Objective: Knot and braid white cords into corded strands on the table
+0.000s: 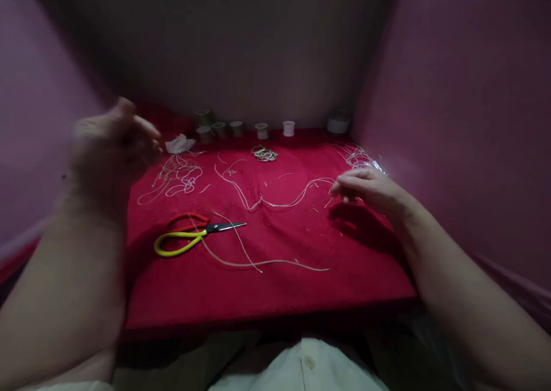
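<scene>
My left hand (118,138) is raised at the left, smeared by motion; its fingers look bent, but whether they hold anything is unclear. At the right, my right hand (364,185) is just above the cloth with its fingers pinched together at the right end of a thin pale cord (286,205). That cord curves across the middle of the red cloth, with a small joined spot near its centre. Scissors (181,236) with one red and one yellow handle lie at the left front, blades pointing right. Loose tan cord pieces (275,261) lie beside and across them.
Tangled cords (183,175) lie at the left by a crumpled white scrap (179,144); another tangle (357,155) is behind my right hand. A coiled cord bundle (264,154) sits centrally. Several thread spools (262,131) and a round container (338,122) line the back wall.
</scene>
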Motion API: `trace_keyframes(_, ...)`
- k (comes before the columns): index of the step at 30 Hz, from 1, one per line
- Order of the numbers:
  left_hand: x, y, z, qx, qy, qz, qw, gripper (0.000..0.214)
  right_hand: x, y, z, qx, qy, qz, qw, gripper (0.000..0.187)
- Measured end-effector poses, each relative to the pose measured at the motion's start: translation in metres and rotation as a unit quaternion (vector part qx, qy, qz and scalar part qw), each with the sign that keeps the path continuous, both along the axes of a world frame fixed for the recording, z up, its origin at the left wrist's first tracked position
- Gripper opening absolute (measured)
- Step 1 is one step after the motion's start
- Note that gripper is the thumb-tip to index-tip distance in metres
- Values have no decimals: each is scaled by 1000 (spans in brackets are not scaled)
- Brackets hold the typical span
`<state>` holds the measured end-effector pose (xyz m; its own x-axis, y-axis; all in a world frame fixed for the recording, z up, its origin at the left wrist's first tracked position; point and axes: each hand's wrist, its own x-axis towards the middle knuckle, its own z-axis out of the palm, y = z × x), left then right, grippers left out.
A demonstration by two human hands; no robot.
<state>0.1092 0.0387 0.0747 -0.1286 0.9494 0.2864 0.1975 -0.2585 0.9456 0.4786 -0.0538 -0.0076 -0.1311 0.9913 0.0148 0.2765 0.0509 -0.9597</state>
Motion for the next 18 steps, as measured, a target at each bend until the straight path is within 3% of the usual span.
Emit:
trace_keyframes(2, 9, 6, -9, -6, 59, -74, 995, 20, -22, 12, 4, 22, -59, -77, 995, 19)
trace_keyframes(4, 22, 11, -23, -83, 167, -141, 972, 19, -50, 25, 5, 19, -112, -56, 992, 15)
trace_keyframes(6, 37, 12, -40, -177, 261, -236, 919, 23, -81, 37, 3, 50, -192, -7, 980, 10)
trace_keyframes(8, 51, 10, -56, -221, 311, -290, 878, 21, -107, 46, -4, 84, -284, 14, 955, 12)
trace_keyframes(12, 68, 3, -79, -253, 323, -319, 855, 18, -136, 57, -23, 114, -360, 1, 926, 19)
trace_keyframes(18, 77, 1, -94, -216, 342, -304, 863, 16, -138, 60, -34, 106, -319, -49, 941, 15)
